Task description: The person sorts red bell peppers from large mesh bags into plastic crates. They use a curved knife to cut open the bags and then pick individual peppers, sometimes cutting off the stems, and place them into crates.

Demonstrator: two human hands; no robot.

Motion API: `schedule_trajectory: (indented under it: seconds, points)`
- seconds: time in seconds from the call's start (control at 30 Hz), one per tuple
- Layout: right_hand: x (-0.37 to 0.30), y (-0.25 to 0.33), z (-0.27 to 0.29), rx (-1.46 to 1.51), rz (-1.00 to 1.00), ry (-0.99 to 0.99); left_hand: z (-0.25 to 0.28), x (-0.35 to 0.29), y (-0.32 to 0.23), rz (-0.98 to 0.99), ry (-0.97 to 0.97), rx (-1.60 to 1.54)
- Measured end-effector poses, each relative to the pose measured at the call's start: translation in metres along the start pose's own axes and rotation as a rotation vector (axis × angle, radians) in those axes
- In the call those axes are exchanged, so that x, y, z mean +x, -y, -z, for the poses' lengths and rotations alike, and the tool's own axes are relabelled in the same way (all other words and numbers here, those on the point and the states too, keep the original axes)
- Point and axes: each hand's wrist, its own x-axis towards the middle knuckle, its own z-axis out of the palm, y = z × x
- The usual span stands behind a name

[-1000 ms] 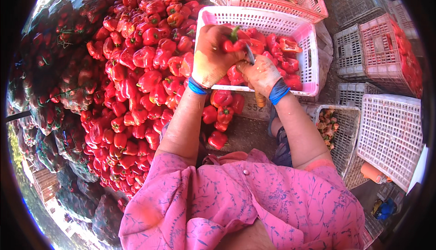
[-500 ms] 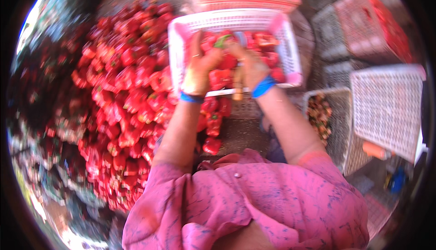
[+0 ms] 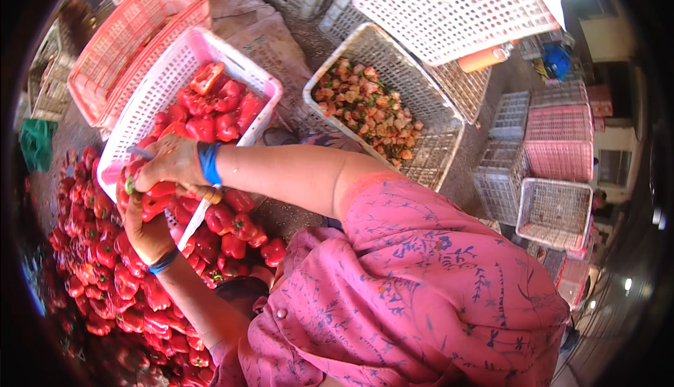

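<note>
My left hand (image 3: 146, 236) closes around a red bell pepper (image 3: 156, 206) at the near left end of a white-and-pink plastic crate (image 3: 242, 64). The pepper's green stem points up between my two hands. My right hand (image 3: 172, 162) is closed on a knife (image 3: 208, 194); its yellowish handle sticks out below the palm, and a bit of grey blade shows past the fingers. Where the blade meets the pepper is hidden. Inside the crate lie several red peppers (image 3: 225, 109), one of them showing a cut opening.
A large heap of red peppers (image 3: 105, 253) spreads along the left. Beyond the work crate sits a pink crate (image 3: 140, 18). To the right, a dirty white crate (image 3: 439, 152) contains cut-off pepper cores (image 3: 368, 102), beside a tilted white crate (image 3: 456, 8). Stacked crates (image 3: 558, 127) stand farther right.
My view has swung to the right, so the crate now appears farther left and the core crate is nearer the middle. Both hands stay together over the crate with pepper and knife.
</note>
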Motion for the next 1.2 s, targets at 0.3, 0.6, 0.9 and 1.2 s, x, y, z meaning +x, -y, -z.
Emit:
schedule_trajectory:
  seconds: [0.3, 0.6, 0.9, 1.2]
  points:
    - [0.028, -0.016, 0.005, 0.597, 0.025, 0.253, -0.015, -0.007, -0.012, -0.027, 0.098, -0.217]
    - [0.062, 0.005, 0.063, -0.019, 0.137, -0.369, 0.019, -0.001, -0.025, -0.186, 0.138, -0.513]
    - [0.054, 0.005, 0.012, -0.143, -0.010, -0.343, 0.008, 0.012, 0.014, -0.159, -0.173, -0.401]
    - [0.053, -0.030, -0.022, -0.893, 0.266, -0.339, -0.024, 0.006, 0.026, -0.262, -0.314, 0.201]
